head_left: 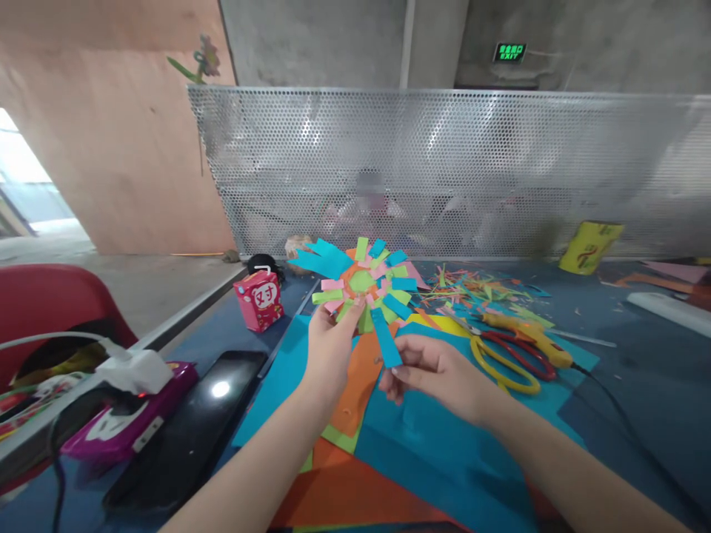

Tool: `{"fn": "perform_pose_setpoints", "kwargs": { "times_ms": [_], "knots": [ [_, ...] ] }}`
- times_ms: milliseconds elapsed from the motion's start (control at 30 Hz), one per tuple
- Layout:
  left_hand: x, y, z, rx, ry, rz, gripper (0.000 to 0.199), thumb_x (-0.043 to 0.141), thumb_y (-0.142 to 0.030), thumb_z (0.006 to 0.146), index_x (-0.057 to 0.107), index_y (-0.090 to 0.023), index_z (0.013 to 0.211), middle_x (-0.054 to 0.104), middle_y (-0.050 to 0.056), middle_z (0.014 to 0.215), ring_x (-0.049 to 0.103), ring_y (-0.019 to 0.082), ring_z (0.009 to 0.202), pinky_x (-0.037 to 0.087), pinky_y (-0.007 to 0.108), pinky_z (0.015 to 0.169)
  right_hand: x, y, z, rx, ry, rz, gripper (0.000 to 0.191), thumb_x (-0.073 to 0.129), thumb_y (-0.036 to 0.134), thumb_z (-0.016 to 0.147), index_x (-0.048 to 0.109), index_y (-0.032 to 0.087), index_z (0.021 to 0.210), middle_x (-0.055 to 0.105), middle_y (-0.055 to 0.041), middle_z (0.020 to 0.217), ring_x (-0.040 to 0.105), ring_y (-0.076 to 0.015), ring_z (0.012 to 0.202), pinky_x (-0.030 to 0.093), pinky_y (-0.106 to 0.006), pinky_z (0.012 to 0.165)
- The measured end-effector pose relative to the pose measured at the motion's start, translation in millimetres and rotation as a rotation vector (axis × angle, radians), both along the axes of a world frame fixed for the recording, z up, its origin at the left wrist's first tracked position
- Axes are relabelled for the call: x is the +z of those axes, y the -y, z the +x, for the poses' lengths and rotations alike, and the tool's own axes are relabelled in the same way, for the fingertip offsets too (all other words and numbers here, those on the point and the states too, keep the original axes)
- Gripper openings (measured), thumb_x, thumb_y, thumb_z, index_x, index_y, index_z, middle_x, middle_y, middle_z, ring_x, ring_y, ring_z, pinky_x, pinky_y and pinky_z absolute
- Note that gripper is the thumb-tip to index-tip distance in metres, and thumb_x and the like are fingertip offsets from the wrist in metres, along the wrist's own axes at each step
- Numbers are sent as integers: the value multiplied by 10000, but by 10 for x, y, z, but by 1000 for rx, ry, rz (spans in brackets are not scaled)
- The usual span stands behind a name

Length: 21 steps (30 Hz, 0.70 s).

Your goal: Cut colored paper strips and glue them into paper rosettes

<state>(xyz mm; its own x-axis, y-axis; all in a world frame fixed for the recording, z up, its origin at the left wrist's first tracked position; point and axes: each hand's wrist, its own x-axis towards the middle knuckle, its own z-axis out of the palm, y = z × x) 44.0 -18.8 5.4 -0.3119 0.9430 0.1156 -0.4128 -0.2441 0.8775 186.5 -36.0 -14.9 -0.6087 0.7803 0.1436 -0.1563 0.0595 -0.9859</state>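
Observation:
My left hand pinches the lower edge of a round paper flower, lifted above the table. Looped strips of blue, green and pink paper ring its green centre, and a fringed blue piece juts out at its upper left. Between the thumb and fingers of my right hand is the lower end of a blue paper strip, whose upper end meets the flower's lower rim. Whether that end is stuck on, I cannot tell. Beneath both hands lie blue sheets and orange sheets.
Right of my hands lie scissors and a yellow glue gun with a black cable. Paper scraps cover the back. At left are a phone, a purple power strip and a pink carton. A perforated metal screen stands behind.

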Motion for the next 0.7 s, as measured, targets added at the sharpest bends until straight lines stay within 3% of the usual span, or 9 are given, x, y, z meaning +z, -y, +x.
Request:
{"fn": "perform_pose_setpoints", "kwargs": {
  "times_ms": [300, 533, 700],
  "knots": [
    [4, 5, 13, -17, 18, -2, 289, 766, -259, 528, 611, -139, 740, 654, 9, 688, 570, 101, 587, 449, 220, 566, -11, -13, -42, -46, -46, -56, 239, 677, 360, 685, 566, 151, 720, 661, -13, 608, 612, -108, 542, 472, -232, 551],
    [-24, 29, 39, -70, -19, 49, 286, 749, -273, 566, 626, -153, 795, 680, 32, 773, 616, 139, 678, 469, 254, 638, 22, -22, -57, -104, -41, -109, 400, 624, 539, 664, 531, 151, 633, 629, -22, 526, 605, -128, 497, 466, -246, 514],
    [-1, 41, 36, -51, -34, 27, 282, 753, -286, 559, 626, -157, 775, 680, 35, 778, 615, 143, 679, 455, 246, 601, 41, -2, -36, -94, -2, -86, 335, 724, 436, 586, 551, 155, 646, 644, -10, 546, 592, -117, 483, 462, -241, 507]
  ]
}}
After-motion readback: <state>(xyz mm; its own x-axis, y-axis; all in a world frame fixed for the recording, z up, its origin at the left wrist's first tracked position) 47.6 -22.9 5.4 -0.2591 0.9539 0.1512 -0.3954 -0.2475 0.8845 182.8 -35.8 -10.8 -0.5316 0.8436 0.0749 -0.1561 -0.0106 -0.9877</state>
